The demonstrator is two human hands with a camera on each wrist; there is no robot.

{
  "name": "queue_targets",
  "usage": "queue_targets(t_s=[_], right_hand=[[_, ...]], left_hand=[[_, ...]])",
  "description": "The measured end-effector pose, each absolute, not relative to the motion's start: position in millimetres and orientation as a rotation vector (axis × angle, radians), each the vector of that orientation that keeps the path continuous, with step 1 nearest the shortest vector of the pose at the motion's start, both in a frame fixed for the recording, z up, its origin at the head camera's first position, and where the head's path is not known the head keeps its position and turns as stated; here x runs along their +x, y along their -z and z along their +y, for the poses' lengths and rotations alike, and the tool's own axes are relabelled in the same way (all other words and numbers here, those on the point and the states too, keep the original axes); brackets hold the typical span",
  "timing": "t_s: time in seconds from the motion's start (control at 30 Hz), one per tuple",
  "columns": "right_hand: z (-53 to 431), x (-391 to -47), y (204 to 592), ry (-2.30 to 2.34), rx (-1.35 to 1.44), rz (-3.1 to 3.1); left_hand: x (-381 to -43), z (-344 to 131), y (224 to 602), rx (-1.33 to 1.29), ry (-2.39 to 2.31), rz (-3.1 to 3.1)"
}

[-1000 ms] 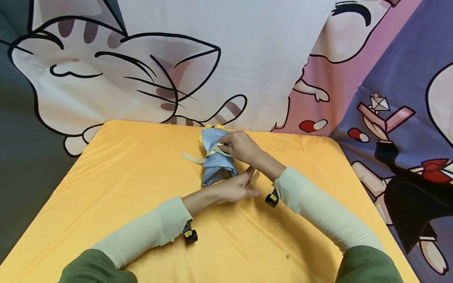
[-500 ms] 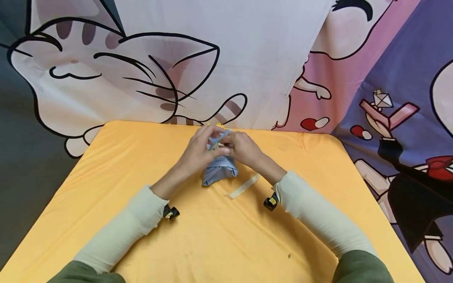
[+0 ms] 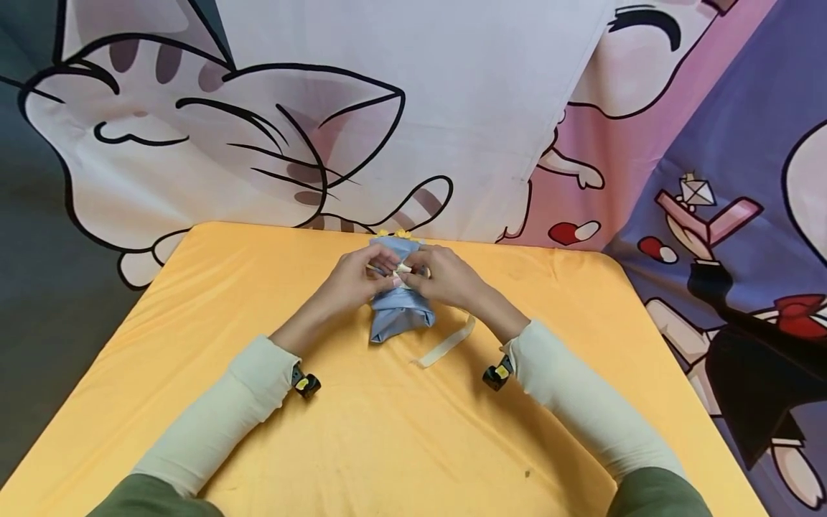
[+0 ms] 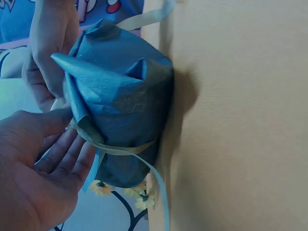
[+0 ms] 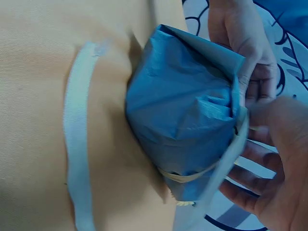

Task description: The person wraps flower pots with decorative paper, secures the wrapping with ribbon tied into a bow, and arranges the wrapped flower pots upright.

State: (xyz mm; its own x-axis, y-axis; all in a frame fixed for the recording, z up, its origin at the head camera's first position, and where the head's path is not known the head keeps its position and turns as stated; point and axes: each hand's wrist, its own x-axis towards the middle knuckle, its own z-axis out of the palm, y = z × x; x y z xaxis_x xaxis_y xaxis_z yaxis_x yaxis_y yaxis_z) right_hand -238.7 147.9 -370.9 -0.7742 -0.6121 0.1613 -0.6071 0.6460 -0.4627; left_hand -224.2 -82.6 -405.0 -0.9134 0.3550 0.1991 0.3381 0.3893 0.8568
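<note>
A small bouquet wrapped in blue paper (image 3: 402, 316) lies near the table's far edge, its yellow flowers (image 3: 402, 234) pointing away from me. Around its middle runs a cream ribbon (image 4: 118, 151), gathered into a knot on top. My left hand (image 3: 352, 276) pinches the ribbon at the knot between thumb and fingertips. From the other side my right hand (image 3: 449, 278) pinches ribbon too, the two sets of fingertips almost meeting. One long ribbon tail (image 5: 79, 139) rests on the cloth beside the bouquet. Fingers partly hide the knot.
A yellow cloth (image 3: 362, 431) covers the table. Behind it hangs a printed cat backdrop (image 3: 258, 143), with a purple cartoon panel (image 3: 711, 143) to the right. A tiny dark speck (image 3: 527, 474) marks the cloth near the front right.
My left hand, earlier low at the right with a ribbon tail, has let it fall on the cloth and come up to the knot's left side. The right hand stays near the knot.
</note>
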Motion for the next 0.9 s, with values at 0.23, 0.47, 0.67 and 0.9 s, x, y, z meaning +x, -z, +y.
queue_targets(t_s=[0.23, 0.47, 0.67, 0.9], right_hand=[[152, -239, 367, 0.795, -1.059, 2.807], [147, -236, 368, 0.761, -1.049, 2.866], [146, -233, 370, 0.759, -1.011, 2.879], [160, -226, 379, 0.931, -0.927, 2.813]], left_hand=[[-225, -78, 401, 0.607, -1.543, 2.640], [-227, -69, 399, 0.564, -1.443, 2.755], [-225, -65, 401, 0.523, -1.389, 2.870], [-221, -64, 406, 0.528, -1.394, 2.903]])
